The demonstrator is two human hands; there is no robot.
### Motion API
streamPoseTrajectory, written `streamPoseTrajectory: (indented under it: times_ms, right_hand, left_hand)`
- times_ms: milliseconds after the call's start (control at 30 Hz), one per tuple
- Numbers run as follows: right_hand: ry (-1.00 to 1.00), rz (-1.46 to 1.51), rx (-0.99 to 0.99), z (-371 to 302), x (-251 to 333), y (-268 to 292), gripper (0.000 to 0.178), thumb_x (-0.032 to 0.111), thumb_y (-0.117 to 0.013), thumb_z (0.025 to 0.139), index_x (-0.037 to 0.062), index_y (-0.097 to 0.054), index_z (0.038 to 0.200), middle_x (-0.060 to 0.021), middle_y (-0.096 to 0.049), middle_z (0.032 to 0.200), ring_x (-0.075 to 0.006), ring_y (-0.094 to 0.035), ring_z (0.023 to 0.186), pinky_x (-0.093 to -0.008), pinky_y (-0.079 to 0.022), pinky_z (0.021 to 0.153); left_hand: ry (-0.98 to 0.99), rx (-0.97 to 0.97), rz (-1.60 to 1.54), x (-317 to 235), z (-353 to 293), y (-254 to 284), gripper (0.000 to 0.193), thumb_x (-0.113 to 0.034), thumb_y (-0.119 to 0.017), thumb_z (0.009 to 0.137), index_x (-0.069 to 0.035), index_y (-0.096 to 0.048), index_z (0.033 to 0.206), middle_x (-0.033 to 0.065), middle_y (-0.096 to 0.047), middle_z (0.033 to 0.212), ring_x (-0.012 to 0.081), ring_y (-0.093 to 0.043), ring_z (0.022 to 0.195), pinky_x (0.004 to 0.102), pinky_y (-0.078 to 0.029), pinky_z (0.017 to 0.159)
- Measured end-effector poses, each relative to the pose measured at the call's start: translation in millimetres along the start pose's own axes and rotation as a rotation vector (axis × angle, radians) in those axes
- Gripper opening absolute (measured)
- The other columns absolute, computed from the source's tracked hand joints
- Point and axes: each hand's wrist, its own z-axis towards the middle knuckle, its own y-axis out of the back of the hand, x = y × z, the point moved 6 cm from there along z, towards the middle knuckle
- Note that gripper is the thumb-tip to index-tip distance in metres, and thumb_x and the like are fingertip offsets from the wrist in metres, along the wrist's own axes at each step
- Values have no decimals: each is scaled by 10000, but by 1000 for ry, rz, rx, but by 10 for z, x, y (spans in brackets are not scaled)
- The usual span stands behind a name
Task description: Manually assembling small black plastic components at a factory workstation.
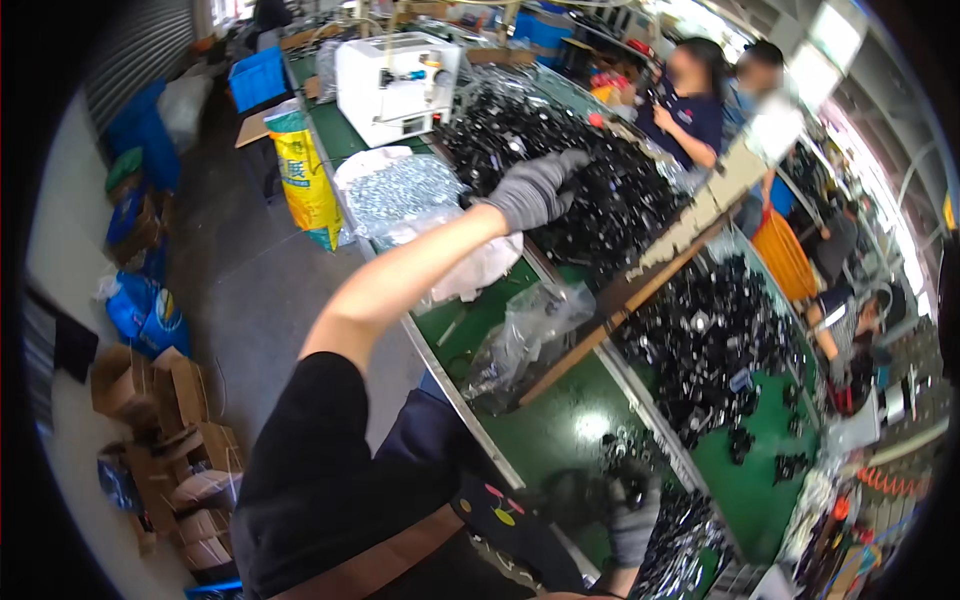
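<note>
My left hand (535, 190), in a gray glove, is lying over the large heap of black parts (620, 205) on the green worktable (545, 435), its fingers pointing away from me and loosely bent. I am seeing only the back of this glove, so I cannot tell whether the fingers are grasping a part or are free. My right hand (632, 530), also gloved in gray, is sitting low down, close to my body, just beside a small scatter of dark pieces (640, 445). Something dark is showing at its fingers, but I cannot tell whether they are grasping it or only lying against it. Next to this hand, a pile of dark, shiny strips (685, 545) is spreading over the table.

Between my 2 hands, a clear plastic bag (530, 330) is lying crumpled against a wooden board (590, 345), which is running slantwise across the table. Beyond the board, a 2nd heap of black parts (690, 350) is covering another green surface. Under my left forearm, a white cloth (480, 268) is lying near a glittering silvery heap (405, 190). A white machine (395, 85) is standing behind that, and a yellow sack (305, 180) is leaning at the table's edge. Across the large heap, 2 people (692, 110) are standing.
</note>
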Motion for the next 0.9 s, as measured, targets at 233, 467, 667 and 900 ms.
streamPoseTrajectory:
  times_ms: [233, 467, 667, 900]
  right_hand:
    - [185, -1211, 158, 220, 816, -437, 291, 66, -707, 838, 13, -645, 1117, -136, -639, 1018, -283, -652, 987, -359, -536, 841]
    - [335, -166, -91, -258, -202, 7, 328, 299, -762, 849, 111, -678, 1104, -130, -698, 976, -268, -645, 822, -424, -528, 762]
    - [-66, 307, -160, -267, -98, 453, 289, 66, -703, 838, 21, -652, 1119, -142, -648, 1012, -280, -650, 997, -365, -539, 829]
    - [-60, -49, -127, -304, -344, 668, 302, 78, -712, 844, 14, -639, 1130, -149, -657, 1073, -300, -651, 974, -409, -524, 841]
  left_hand:
    - [-661, 118, 450, -1796, -692, 678, 464, -104, -644, 901, -125, -559, 1356, 139, -624, 1259, 249, -654, 1080, 328, -523, 962]
    - [-328, 665, 806, -1288, -1625, -367, 489, -124, -594, 930, -140, -522, 1413, 130, -554, 1393, 228, -629, 1148, 302, -506, 990]
    - [-549, 568, 397, -2812, -1391, -621, 503, -150, -546, 948, -153, -486, 1447, 124, -523, 1431, 231, -602, 1198, 314, -515, 964]
    - [-927, 395, 355, -4070, -633, -2548, 588, -192, -525, 938, -186, -400, 1513, 121, -436, 1523, 280, -472, 1362, 378, -412, 1102]
